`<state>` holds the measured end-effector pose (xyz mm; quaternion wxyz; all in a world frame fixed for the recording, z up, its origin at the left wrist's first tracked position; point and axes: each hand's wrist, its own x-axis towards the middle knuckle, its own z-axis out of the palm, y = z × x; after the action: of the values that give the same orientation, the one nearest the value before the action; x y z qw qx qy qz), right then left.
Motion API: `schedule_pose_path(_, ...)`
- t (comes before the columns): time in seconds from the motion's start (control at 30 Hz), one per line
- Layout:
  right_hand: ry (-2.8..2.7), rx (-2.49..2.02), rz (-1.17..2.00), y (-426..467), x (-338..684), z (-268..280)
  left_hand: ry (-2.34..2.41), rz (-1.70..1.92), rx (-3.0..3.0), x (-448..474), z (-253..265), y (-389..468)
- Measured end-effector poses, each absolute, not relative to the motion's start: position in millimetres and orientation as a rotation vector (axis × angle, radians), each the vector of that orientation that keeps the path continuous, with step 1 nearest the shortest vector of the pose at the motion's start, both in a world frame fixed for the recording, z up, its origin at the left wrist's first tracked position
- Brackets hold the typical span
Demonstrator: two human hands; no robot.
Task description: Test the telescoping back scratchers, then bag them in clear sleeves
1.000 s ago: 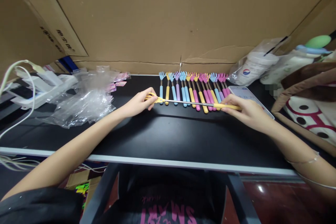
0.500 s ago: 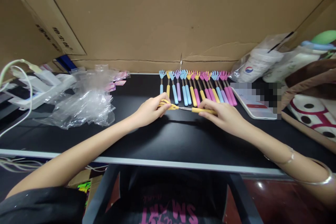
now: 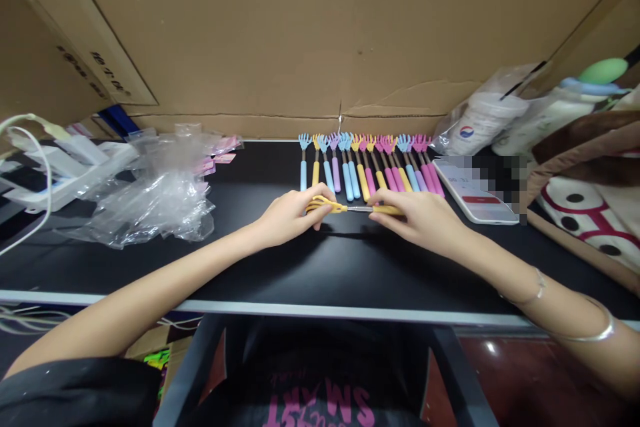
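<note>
Head view — yellow scratcher [image 3: 359, 209] pinched by left fingers [image 3: 316, 215] — right fingers [image 3: 389, 197] too.

The back scratcher [image 3: 339, 207] is showing a shiny metal rod [image 3: 359, 209], maybe plastic ends [image 3: 389, 211]; plastic bags [image 3: 165, 203] are looking crinkly.

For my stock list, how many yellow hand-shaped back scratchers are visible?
5: one scratcher in both hands; in the row behind, one towards left, two central, one towards right. Hands may hide others.
</note>
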<state>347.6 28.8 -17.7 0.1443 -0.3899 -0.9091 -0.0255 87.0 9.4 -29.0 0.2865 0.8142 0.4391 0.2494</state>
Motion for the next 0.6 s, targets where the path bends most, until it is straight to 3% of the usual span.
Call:
schedule_pose_path(0.4,-2.634,-1.030,-0.536,29.7,327.1,-11.4,1.282,0.614,3.282,97.0,-9.1,14.0)
schedule_pose_path(0.6,-2.646,-0.945,-0.568,27.5,332.8,-22.1,1.227,0.562,3.395,105.4,-25.2,10.9)
